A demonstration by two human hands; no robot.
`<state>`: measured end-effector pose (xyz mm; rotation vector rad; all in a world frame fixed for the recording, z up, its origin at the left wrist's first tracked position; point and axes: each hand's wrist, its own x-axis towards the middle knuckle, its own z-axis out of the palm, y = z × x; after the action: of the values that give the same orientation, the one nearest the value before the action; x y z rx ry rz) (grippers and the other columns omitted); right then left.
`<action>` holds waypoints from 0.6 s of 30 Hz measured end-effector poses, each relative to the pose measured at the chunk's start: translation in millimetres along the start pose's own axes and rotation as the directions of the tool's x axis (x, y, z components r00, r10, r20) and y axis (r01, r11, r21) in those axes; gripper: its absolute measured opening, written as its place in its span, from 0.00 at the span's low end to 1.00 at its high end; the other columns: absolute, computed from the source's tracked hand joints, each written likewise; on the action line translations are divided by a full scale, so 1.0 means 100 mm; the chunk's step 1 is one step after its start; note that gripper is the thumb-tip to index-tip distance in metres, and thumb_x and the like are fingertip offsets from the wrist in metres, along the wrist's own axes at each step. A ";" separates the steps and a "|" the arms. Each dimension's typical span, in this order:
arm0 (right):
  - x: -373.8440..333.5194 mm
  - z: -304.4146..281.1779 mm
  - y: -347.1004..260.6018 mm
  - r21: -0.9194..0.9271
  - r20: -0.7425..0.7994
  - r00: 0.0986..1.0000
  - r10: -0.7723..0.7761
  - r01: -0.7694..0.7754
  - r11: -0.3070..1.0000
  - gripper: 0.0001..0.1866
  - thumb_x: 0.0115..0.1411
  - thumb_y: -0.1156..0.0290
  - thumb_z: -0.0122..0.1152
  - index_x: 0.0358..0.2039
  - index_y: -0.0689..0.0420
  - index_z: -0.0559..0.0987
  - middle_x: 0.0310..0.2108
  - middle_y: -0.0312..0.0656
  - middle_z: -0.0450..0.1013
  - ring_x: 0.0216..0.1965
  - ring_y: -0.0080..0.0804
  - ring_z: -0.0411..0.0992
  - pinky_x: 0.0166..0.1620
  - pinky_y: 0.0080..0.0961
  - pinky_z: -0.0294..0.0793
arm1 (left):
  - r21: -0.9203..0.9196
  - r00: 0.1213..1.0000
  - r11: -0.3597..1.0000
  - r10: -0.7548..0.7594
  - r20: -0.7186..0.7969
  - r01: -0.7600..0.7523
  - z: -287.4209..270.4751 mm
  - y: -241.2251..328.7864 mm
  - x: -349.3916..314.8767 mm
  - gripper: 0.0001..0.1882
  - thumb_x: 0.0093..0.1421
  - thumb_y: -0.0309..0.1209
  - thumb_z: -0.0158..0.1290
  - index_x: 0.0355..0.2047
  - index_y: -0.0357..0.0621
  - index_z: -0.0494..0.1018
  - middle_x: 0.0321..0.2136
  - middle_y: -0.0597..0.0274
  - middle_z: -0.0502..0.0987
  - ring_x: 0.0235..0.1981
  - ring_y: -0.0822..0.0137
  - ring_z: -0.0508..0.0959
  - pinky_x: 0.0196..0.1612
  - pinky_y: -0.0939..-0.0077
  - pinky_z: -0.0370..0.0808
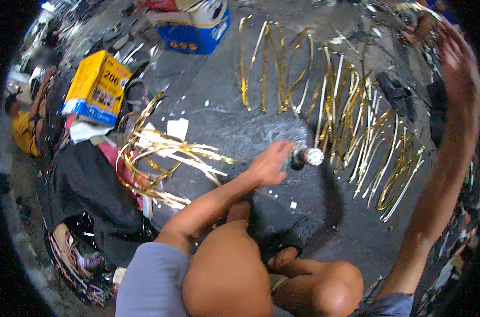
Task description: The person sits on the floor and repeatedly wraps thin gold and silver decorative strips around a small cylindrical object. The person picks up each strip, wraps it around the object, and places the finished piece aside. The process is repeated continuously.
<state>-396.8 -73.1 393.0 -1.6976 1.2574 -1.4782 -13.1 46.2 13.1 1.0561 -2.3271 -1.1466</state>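
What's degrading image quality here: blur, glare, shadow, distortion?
Head view: right hand looks smeared near the rim; head view: gold strips throw bright glints; head view: dark shadow on the floor; head view: fisheye bending, black corners.

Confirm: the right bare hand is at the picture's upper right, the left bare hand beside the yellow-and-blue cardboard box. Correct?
Not quite: the head view shows the left bare hand beside a small object with a round, silvery top instead. The right bare hand is at upper right, as stated.
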 end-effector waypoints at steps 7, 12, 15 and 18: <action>1.04 1.02 0.58 0.299 -0.382 0.924 0.018 0.105 0.948 0.01 0.59 0.76 0.60 0.31 0.59 0.78 0.25 0.40 0.77 0.25 0.27 0.76 0.29 0.24 0.75 | 0.602 0.981 0.775 -0.138 -0.134 0.191 -0.97 -0.70 -1.42 0.22 0.48 0.22 0.59 0.47 0.42 0.77 0.47 0.54 0.74 0.50 0.51 0.75 0.48 0.57 0.77; 0.52 1.97 1.36 -0.144 -0.435 0.899 0.057 -0.132 0.981 0.06 0.57 0.72 0.66 0.31 0.59 0.78 0.28 0.39 0.81 0.29 0.27 0.78 0.38 0.25 0.77 | 0.717 0.996 0.692 -0.047 -0.073 0.085 -1.17 -1.07 -1.76 0.15 0.54 0.27 0.58 0.44 0.46 0.80 0.43 0.60 0.78 0.47 0.56 0.77 0.45 0.60 0.79; -0.33 2.47 1.99 -0.097 -0.223 0.950 0.218 -0.244 0.965 0.09 0.54 0.75 0.69 0.34 0.58 0.77 0.27 0.39 0.79 0.27 0.25 0.78 0.32 0.23 0.77 | 0.704 0.997 0.710 -0.036 0.069 -0.024 -1.26 -1.10 -1.59 0.12 0.56 0.30 0.59 0.42 0.49 0.81 0.42 0.63 0.79 0.46 0.57 0.78 0.43 0.62 0.79; -1.33 2.57 1.95 -0.159 0.167 0.849 0.502 -0.479 0.863 0.11 0.55 0.67 0.65 0.34 0.60 0.78 0.29 0.44 0.79 0.32 0.34 0.78 0.39 0.33 0.78 | 0.539 0.992 0.841 -0.108 0.067 0.055 -1.43 -1.05 -1.57 0.10 0.55 0.35 0.63 0.38 0.51 0.82 0.34 0.61 0.82 0.39 0.57 0.81 0.39 0.59 0.79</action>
<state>-200.9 -74.9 104.4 -1.4012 1.5385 -0.9202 223.8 44.7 22.1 1.3138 -2.7888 -0.5735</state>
